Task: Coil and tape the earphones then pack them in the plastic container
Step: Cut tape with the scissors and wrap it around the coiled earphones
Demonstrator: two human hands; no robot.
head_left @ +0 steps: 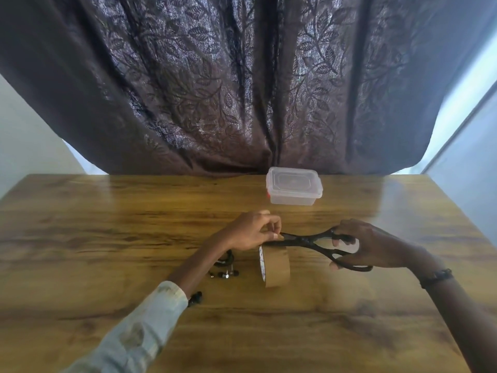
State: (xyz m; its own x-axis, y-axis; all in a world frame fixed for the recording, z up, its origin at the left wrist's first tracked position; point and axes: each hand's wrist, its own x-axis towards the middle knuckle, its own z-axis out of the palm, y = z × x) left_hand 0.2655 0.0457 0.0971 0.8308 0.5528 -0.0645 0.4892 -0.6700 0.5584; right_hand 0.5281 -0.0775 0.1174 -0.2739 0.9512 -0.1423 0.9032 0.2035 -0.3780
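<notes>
Black earphones [225,266] coiled on wooden table [107,238], partly hidden behind left forearm, just left of brown tape roll [277,265] standing on edge. Left hand [252,231] pinching pulled tape end above roll. Right hand [365,244] gripping black scissors [320,244] by handles, blades at the tape beside left fingertips. Lidded plastic container [294,189] farther back, near curtain [242,90].

Left hand [254,231] pinching, right hand [368,244] gripping.
</notes>
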